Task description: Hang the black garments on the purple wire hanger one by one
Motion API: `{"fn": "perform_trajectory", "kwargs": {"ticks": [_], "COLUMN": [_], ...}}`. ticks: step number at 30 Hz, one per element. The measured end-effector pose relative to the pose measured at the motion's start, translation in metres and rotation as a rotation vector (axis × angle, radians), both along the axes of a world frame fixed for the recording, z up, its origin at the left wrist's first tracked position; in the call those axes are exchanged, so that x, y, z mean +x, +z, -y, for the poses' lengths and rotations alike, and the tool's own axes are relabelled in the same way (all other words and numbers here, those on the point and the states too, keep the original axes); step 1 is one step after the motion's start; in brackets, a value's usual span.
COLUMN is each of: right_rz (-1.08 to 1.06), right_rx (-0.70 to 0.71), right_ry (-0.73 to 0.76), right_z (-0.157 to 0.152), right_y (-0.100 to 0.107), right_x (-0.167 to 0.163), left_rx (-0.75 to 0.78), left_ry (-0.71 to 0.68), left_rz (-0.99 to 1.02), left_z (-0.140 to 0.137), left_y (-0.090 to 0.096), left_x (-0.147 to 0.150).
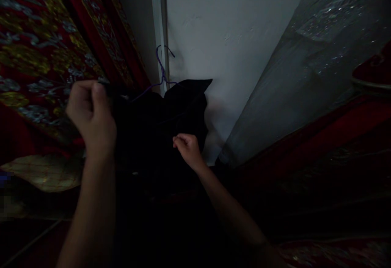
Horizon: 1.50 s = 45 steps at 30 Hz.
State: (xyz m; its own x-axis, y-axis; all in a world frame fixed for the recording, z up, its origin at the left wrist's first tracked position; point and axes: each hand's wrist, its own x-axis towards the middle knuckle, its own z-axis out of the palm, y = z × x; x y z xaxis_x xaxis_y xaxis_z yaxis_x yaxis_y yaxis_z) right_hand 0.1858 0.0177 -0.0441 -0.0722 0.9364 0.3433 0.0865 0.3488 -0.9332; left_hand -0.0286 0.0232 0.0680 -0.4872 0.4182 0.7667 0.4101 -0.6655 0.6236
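Observation:
A black garment (186, 97) hangs on a thin purple wire hanger (163, 72), whose hook points up against the white wall. My left hand (93, 115) is closed in a fist at the garment's left side, with dark cloth running from its fingers. Lower down and to the right, my right hand (187, 146) pinches the front of the same garment. Folds and edges of the cloth are mostly lost in the dark, so its exact cut cannot be told.
Red fabric with gold and silver patterns (33, 52) fills the left side. A sheer, glittering plastic-like sheet (293, 64) slants down on the right, above dark red cloth (336, 133). A pale checked cloth (45, 172) lies at lower left. A narrow white post (159, 11) stands behind the hanger.

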Motion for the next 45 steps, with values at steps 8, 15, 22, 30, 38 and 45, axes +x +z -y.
{"fn": "perform_trajectory", "kwargs": {"ticks": [8,15,22,30,38,45], "right_rz": [-0.165,-0.017,0.214,-0.177,0.218,0.046], "right_rx": [-0.187,-0.211,-0.09,-0.012,0.051,-0.116], "right_ry": [0.121,0.048,0.011,0.111,0.059,0.25], "right_z": [0.067,0.061,0.06,0.084,0.079,0.053], "right_y": [-0.029,-0.046,-0.063,-0.06,-0.036,-0.015], "right_x": [-0.01,0.037,0.03,0.001,0.018,0.014], "left_rx": [-0.244,-0.29,-0.339,-0.343,-0.256,-0.176], "left_ry": [-0.374,-0.6,-0.741,-0.604,-0.436,-0.388], "left_rz": [1.061,0.996,0.874,0.18,0.033,-0.149], "left_z": [0.025,0.038,0.06,0.086,0.075,0.072], "left_y": [-0.139,-0.156,-0.125,-0.115,-0.114,-0.105], "left_x": [-0.028,0.009,0.065,0.121,0.091,0.09]}}
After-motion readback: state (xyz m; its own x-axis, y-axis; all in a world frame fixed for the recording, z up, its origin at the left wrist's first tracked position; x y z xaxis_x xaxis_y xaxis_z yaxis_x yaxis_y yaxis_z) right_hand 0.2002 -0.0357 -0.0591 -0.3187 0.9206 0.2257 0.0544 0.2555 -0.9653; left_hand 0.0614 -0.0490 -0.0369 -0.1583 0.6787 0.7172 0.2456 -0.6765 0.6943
